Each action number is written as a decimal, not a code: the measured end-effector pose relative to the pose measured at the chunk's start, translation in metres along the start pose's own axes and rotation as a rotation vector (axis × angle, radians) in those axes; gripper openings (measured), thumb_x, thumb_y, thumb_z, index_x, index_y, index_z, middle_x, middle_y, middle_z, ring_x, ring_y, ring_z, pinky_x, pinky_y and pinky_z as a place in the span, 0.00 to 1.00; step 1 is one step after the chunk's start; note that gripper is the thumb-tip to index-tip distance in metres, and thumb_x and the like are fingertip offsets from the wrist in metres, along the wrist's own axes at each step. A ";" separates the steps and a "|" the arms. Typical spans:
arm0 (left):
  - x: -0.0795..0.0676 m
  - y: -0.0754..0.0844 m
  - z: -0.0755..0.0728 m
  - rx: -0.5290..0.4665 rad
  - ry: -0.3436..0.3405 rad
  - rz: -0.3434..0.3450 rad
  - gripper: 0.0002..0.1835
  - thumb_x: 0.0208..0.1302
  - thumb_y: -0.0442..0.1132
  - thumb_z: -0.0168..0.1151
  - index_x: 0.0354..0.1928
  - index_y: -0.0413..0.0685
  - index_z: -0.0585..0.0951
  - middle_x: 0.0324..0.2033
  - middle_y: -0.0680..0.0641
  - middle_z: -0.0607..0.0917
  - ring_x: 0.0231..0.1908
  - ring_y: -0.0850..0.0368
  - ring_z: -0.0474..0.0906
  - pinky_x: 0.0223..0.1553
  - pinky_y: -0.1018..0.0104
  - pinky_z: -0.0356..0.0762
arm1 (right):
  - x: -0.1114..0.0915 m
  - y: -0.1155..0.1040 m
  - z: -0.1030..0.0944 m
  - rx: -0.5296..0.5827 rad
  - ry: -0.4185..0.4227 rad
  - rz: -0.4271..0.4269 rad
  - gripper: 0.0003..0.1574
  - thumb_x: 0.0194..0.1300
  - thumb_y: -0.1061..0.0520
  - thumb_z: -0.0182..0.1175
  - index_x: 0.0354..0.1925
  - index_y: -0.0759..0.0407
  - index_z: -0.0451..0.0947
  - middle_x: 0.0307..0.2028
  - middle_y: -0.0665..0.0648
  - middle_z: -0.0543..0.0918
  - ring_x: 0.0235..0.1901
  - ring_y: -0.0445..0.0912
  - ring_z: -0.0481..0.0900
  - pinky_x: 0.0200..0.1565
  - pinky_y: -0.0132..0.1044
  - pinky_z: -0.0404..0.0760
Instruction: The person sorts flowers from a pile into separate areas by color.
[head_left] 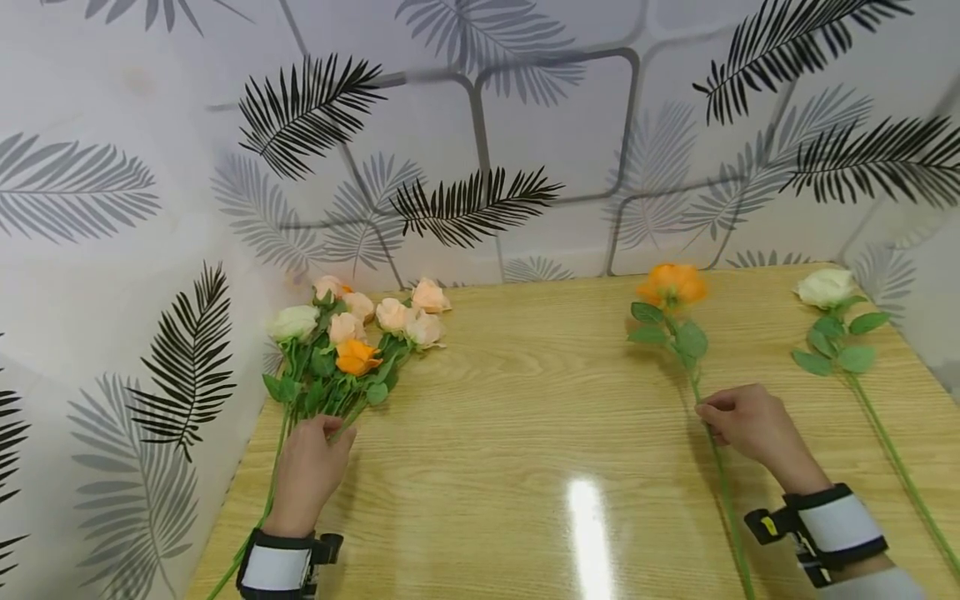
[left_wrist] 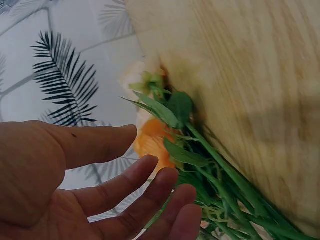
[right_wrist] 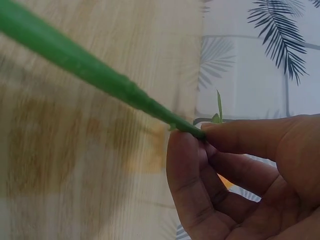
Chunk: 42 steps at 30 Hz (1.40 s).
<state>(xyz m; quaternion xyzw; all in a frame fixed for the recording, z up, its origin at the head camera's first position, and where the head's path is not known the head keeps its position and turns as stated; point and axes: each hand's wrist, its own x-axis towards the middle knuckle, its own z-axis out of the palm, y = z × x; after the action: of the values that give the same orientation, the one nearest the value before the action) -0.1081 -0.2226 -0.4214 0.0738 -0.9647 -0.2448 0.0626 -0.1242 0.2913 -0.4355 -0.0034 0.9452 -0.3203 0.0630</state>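
Observation:
On the right side of the table, my right hand (head_left: 752,423) pinches the green stem (right_wrist: 95,75) of an orange flower (head_left: 672,286) between thumb and fingers. Its bloom points toward the wall, with green leaves below it. At the left, a bunch of artificial roses (head_left: 347,327) lies with peach, white and orange heads. My left hand (head_left: 309,471) is over the stems of that bunch. In the left wrist view its thumb and fingers (left_wrist: 107,192) are apart and loosely bent, with nothing held between them. An orange bloom (left_wrist: 152,142) shows just beyond the fingertips.
A single white rose (head_left: 825,287) with a long stem lies near the right edge of the wooden table (head_left: 517,400). Leaf-patterned wall covering (head_left: 525,142) rises behind the table and along its left side. Straps with small cameras (head_left: 832,529) are on both wrists.

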 end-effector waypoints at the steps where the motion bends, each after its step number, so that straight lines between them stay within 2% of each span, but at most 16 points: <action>1: 0.001 -0.002 0.001 0.017 0.003 0.005 0.18 0.64 0.42 0.61 0.47 0.31 0.82 0.41 0.33 0.84 0.30 0.46 0.80 0.25 0.56 0.76 | 0.001 -0.001 0.001 -0.011 0.004 -0.002 0.18 0.68 0.55 0.55 0.37 0.68 0.86 0.23 0.54 0.85 0.23 0.43 0.80 0.25 0.38 0.77; 4: 0.003 -0.008 0.004 0.059 0.012 0.017 0.17 0.64 0.40 0.62 0.46 0.31 0.83 0.40 0.32 0.84 0.22 0.51 0.76 0.18 0.60 0.70 | 0.003 -0.003 0.005 -0.027 0.012 -0.015 0.18 0.67 0.56 0.55 0.37 0.68 0.86 0.22 0.54 0.84 0.21 0.42 0.79 0.24 0.37 0.76; 7: 0.005 -0.012 0.007 0.083 0.019 0.021 0.17 0.63 0.39 0.63 0.46 0.30 0.83 0.40 0.32 0.84 0.19 0.53 0.74 0.15 0.62 0.67 | 0.004 -0.005 0.009 -0.048 0.017 -0.012 0.16 0.66 0.56 0.56 0.34 0.66 0.86 0.18 0.52 0.81 0.18 0.41 0.75 0.22 0.37 0.72; 12: 0.010 -0.019 0.014 0.106 0.008 0.013 0.17 0.62 0.38 0.64 0.47 0.30 0.82 0.41 0.32 0.84 0.26 0.47 0.79 0.18 0.60 0.72 | 0.005 -0.004 0.015 -0.083 -0.006 0.030 0.16 0.66 0.56 0.56 0.34 0.65 0.86 0.15 0.50 0.78 0.16 0.42 0.72 0.19 0.37 0.68; 18: 0.014 -0.026 0.018 0.113 -0.015 -0.011 0.19 0.62 0.38 0.63 0.51 0.31 0.81 0.45 0.32 0.83 0.36 0.40 0.81 0.25 0.52 0.79 | 0.009 0.002 0.021 -0.099 -0.003 0.041 0.17 0.65 0.55 0.57 0.35 0.67 0.85 0.17 0.50 0.81 0.17 0.40 0.75 0.20 0.37 0.70; 21: 0.016 -0.028 0.020 0.129 -0.042 -0.024 0.20 0.63 0.38 0.62 0.53 0.32 0.80 0.45 0.32 0.83 0.32 0.41 0.81 0.22 0.54 0.77 | 0.009 0.005 0.022 -0.106 0.016 0.039 0.16 0.64 0.55 0.57 0.34 0.66 0.85 0.16 0.50 0.80 0.17 0.40 0.74 0.20 0.37 0.70; 25: 0.018 -0.030 0.022 0.130 -0.057 -0.019 0.19 0.63 0.38 0.61 0.53 0.32 0.80 0.44 0.32 0.83 0.24 0.47 0.79 0.15 0.59 0.71 | 0.010 0.009 0.021 -0.118 0.024 0.063 0.17 0.64 0.54 0.57 0.34 0.66 0.85 0.19 0.51 0.80 0.19 0.42 0.74 0.21 0.38 0.70; 28: 0.019 -0.034 0.024 0.137 -0.040 0.014 0.18 0.63 0.35 0.60 0.52 0.31 0.80 0.42 0.31 0.83 0.26 0.44 0.79 0.17 0.57 0.73 | 0.010 0.010 0.019 -0.120 0.014 0.079 0.18 0.65 0.54 0.58 0.36 0.69 0.84 0.21 0.53 0.81 0.20 0.43 0.74 0.22 0.39 0.71; 31: 0.022 -0.036 0.027 0.171 -0.023 0.045 0.16 0.62 0.33 0.61 0.50 0.30 0.81 0.39 0.31 0.83 0.33 0.38 0.80 0.25 0.50 0.79 | 0.009 0.010 0.019 -0.121 0.018 0.086 0.18 0.64 0.54 0.58 0.36 0.70 0.83 0.22 0.54 0.81 0.19 0.44 0.74 0.21 0.38 0.71; 34: 0.024 -0.038 0.030 0.199 -0.012 0.045 0.14 0.61 0.30 0.61 0.48 0.31 0.82 0.39 0.32 0.82 0.38 0.34 0.78 0.32 0.44 0.79 | 0.008 0.011 0.018 -0.125 0.019 0.096 0.18 0.64 0.54 0.58 0.35 0.70 0.83 0.22 0.55 0.81 0.19 0.44 0.74 0.20 0.38 0.71; 42: 0.026 -0.042 0.035 0.234 0.066 0.069 0.10 0.58 0.26 0.61 0.42 0.33 0.85 0.36 0.33 0.82 0.37 0.34 0.77 0.34 0.42 0.78 | 0.007 0.011 0.017 -0.143 0.010 0.091 0.19 0.64 0.53 0.59 0.35 0.70 0.82 0.22 0.56 0.81 0.19 0.44 0.74 0.20 0.38 0.71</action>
<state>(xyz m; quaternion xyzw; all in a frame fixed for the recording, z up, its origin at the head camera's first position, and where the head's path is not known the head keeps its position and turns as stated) -0.1341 -0.2474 -0.4699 0.0552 -0.9861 -0.1256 0.0939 -0.1285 0.2891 -0.4564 0.0365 0.9652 -0.2487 0.0721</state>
